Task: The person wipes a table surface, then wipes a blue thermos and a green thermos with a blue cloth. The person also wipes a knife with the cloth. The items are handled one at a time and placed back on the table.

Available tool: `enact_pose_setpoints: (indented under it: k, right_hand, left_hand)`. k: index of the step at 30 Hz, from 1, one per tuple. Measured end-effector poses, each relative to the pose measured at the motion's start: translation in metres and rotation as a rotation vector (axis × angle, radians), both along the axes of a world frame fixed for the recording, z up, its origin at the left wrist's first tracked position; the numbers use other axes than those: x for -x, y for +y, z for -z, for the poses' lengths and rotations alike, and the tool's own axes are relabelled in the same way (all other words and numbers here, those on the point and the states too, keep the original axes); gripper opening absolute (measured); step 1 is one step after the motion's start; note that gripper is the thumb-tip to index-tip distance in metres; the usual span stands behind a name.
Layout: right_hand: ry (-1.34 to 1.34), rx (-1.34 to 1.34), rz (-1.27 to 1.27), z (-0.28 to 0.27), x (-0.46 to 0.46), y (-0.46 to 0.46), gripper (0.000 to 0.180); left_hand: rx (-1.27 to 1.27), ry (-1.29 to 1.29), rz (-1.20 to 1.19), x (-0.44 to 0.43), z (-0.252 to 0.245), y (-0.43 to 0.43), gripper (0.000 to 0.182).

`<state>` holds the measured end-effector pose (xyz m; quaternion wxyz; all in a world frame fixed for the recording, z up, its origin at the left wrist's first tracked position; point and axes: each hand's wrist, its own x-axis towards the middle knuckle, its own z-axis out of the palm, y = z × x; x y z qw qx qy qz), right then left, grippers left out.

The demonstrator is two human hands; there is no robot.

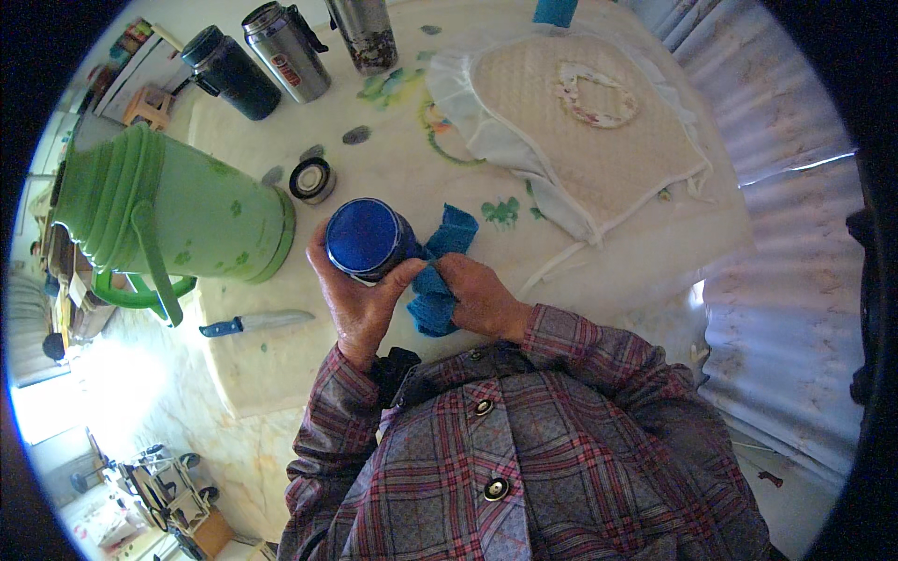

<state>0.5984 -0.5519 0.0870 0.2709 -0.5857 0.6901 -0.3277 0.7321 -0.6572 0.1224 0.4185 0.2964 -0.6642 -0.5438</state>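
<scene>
My left hand [358, 301] is wrapped around a round blue container [363, 235], with its flat blue end and pale rim facing up. The thumb lies along its near right side. A crumpled teal cloth [435, 315] is in my right hand [480, 294], pinched between thumb and fingers and bunched against the container's right side. Both hands meet just above the table. Close behind the left hand, a small round black and silver lid [312, 179] rests on the table. Whatever is printed on the container's side is hidden.
A large green jug [210, 210] with a handle stands left. Near it lies a blue-handled knife [256, 323]. A dark flask [235, 77], a steel flask [287, 56] and another steel flask [365, 35] stand behind. A quilted ruffled cover [519, 91] lies right, near a curtain [779, 259].
</scene>
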Motion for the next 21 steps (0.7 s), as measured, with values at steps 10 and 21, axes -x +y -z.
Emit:
enact_pose_setpoints:
  k: [10,21]
  right_hand:
    - [0.034,0.247,0.001,0.006,-0.003,-0.001,0.034]
    - [-0.039,0.456,0.405,-0.017,0.02,-0.011,0.04]
  left_hand:
    - [-0.117,0.09,0.246,-0.011,-0.011,-0.022,0.108]
    - [-0.059,-0.038,0.189,-0.025,-0.004,-0.023,0.1]
